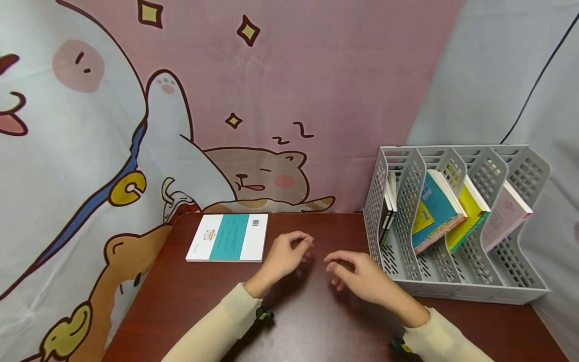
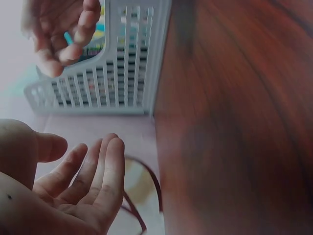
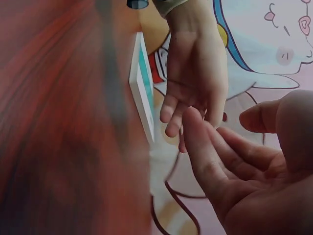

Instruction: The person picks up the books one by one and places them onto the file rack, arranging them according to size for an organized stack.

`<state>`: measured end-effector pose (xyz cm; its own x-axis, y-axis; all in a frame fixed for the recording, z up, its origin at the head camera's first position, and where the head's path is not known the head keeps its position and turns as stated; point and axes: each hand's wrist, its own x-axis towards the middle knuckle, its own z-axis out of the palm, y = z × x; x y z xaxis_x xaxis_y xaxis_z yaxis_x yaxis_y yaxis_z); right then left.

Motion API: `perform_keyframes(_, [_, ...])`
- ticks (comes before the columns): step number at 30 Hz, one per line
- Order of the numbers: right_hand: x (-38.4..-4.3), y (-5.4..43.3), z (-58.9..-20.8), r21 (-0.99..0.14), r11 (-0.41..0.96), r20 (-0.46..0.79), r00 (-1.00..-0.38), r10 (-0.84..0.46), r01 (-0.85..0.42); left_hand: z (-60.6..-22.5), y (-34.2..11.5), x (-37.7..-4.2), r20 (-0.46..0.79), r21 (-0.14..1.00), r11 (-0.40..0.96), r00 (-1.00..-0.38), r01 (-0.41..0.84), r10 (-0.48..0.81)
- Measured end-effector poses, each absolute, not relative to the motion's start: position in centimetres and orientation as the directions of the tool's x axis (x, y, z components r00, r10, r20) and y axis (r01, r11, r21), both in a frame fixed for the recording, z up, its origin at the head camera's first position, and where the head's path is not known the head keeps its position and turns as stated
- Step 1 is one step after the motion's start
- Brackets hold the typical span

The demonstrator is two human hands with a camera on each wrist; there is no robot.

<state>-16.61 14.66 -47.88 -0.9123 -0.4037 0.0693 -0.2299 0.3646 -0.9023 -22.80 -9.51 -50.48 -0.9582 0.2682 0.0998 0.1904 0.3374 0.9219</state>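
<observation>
Both hands hover over the brown table, facing each other with a gap between them. The left hand (image 1: 286,255) is nearest the white book with a teal band (image 1: 228,239), which lies flat at the table's back left. Its fingers bend loosely around nothing, as the left wrist view shows too. The right hand (image 1: 359,275), also holding nothing, has its fingers relaxed just left of the grey file rack (image 1: 470,290). In the right wrist view the book (image 3: 140,85) appears edge-on beyond the left hand (image 3: 195,73).
The rack's slots hold dark-spined books (image 1: 388,208), a blue book (image 1: 436,206), a yellow book (image 1: 468,213) and a pink book (image 1: 504,216). Behind the table (image 1: 316,322) hangs a cartoon-printed cloth (image 1: 353,90). A black cable (image 1: 538,83) runs down the right side.
</observation>
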Motion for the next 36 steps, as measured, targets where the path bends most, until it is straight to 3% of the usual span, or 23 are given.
perform_keyframes(8, [-19.8, 10.2, -49.7, -0.955, 0.273, -0.021, -0.891, -0.453, -0.116, -50.8, -15.2, -23.8, 0.058, 0.951, 0.294, -0.99, 0.095, 0.131])
perform_keyframes(18, [-23.5, 6.2, -50.6, -0.91, 0.389, -0.055, -0.892, -0.449, -0.14, -51.3, -24.3, -26.4, 0.086, 0.846, 0.533, -0.989, 0.011, -0.116])
perform_keyframes(25, [-24.7, 3.3, -50.9, -0.951, 0.309, -0.127, -0.867, -0.481, -0.032, -51.1, -30.5, -26.7, -0.044, 0.824, 0.546, -0.979, -0.149, -0.201])
perform_keyframes(30, [-25.6, 1.2, -51.0, -0.97, 0.23, -0.185, -0.856, -0.483, 0.08, -50.9, -33.1, -26.8, -0.041, 0.783, 0.594, -0.969, -0.183, -0.245])
perform_keyframes(36, [-26.7, -0.1, -51.4, -0.962, 0.221, -0.244, -0.864, -0.44, 0.159, -51.2, -35.6, -27.4, -0.028, 0.653, 0.71, -0.946, -0.262, -0.324])
